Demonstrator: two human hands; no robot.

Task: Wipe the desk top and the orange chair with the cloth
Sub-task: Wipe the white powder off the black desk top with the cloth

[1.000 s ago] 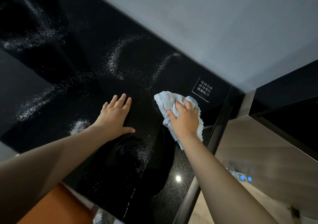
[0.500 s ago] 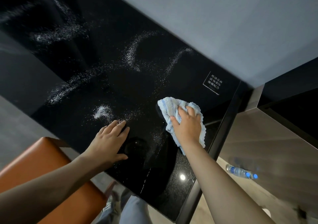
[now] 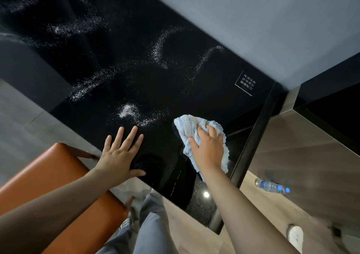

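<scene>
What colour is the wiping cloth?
The cloth is light blue with pale cream stripes, shown best in the head view.

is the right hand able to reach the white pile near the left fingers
Probably yes. The right hand holds the cloth on the desk top, with nothing standing between it and the pile; the left hand lies flat nearer the edge, just short of it.

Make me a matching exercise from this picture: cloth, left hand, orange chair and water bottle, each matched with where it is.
1 cloth
2 left hand
3 orange chair
4 water bottle

A lying on the floor
B under the right hand
C flat on the desk top, fingers spread
D lower left, beside the desk top

Pairs: 1-B, 2-C, 3-D, 4-A
</scene>
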